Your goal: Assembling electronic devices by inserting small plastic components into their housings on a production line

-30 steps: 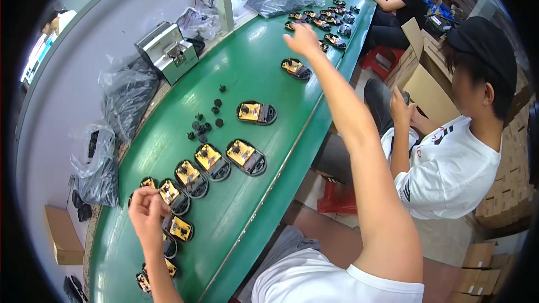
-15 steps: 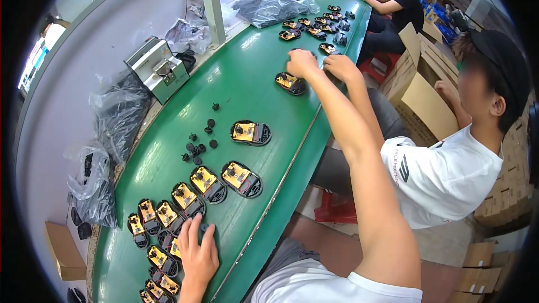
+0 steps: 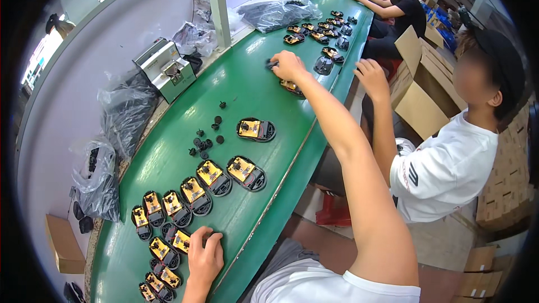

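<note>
Reaching far along the green bench, my right hand [image 3: 289,67] closes on a dark part [image 3: 272,64], mostly covered by the fingers. Just under that wrist sits an open computer mouse base [image 3: 291,87] with a yellow circuit board, partly hidden by my arm. My left hand [image 3: 205,255] is low on the bench with fingers curled down; what they hold, if anything, is hidden. Beside it a mouse base [image 3: 181,241] is partly covered. Several more mouse bases [image 3: 193,195] stand in rows to its left, and one mouse base [image 3: 256,129] lies alone farther up.
Small black wheels [image 3: 205,145] are scattered on the green bench [image 3: 236,191]. A grey machine [image 3: 166,70] and plastic bags [image 3: 126,112] line the left edge. A co-worker's raised hand [image 3: 371,78] is at the right, near a dark shell [image 3: 323,65]. Farther back are more mouse bases [image 3: 320,36].
My right hand has moved left, away from the co-worker's hand, which has drawn back to the right. The dark shell between them has come into view. My left fingers have curled more.
</note>
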